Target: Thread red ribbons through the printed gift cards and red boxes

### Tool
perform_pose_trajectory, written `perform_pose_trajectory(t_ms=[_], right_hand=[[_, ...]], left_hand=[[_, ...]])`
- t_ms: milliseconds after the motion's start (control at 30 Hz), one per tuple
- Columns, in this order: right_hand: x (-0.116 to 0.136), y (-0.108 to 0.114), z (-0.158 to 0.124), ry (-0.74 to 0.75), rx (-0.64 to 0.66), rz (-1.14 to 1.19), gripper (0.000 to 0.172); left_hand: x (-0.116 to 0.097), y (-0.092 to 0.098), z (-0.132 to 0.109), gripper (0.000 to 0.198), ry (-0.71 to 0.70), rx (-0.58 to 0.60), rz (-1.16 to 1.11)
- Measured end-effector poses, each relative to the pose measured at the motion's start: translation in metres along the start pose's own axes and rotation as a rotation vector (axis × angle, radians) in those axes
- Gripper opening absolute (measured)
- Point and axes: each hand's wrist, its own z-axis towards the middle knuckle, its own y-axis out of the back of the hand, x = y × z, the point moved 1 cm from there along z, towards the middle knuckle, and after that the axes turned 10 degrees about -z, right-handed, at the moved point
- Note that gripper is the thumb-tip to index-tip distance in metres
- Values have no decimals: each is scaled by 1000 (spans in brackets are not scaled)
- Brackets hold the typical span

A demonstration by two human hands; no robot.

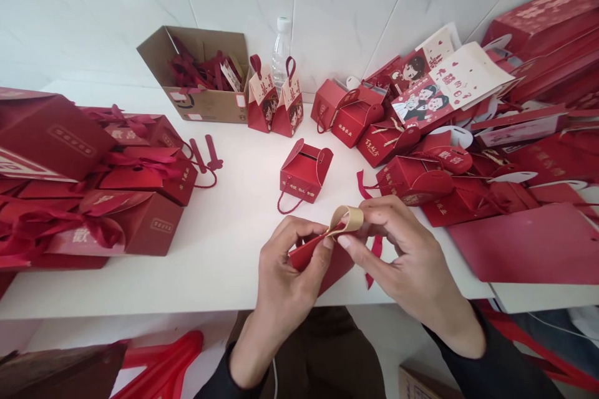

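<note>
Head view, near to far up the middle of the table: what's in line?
Half-folded red box held by left hand and right hand → open red box → two peaked gift bags → water bottle → tiled wall.

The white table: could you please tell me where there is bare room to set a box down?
Widest bare patch: between the left stack of red boxes and the single open box, forward to the edge beside the left hand. A narrower strip fronts the cardboard carton. The right side is a heap of boxes.
</note>
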Motion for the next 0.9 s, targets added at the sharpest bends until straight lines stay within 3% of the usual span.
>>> perform_pose_trajectory(t_ms=[167,467,667,900], right_hand=[[2,-1,1,-31,15,-17,12],[1,-1,5,-12,47,-13,7],[-5,-1,8,122,-18,-99,11],[-7,-6,4,133,-111,-142,8]], left_hand=[[0,3,0,4,1,4,-18],[-2,5,4,6,8,13,-2],[-3,4,4,10,4,46,3],[-1,4,4,9,6,0,26]])
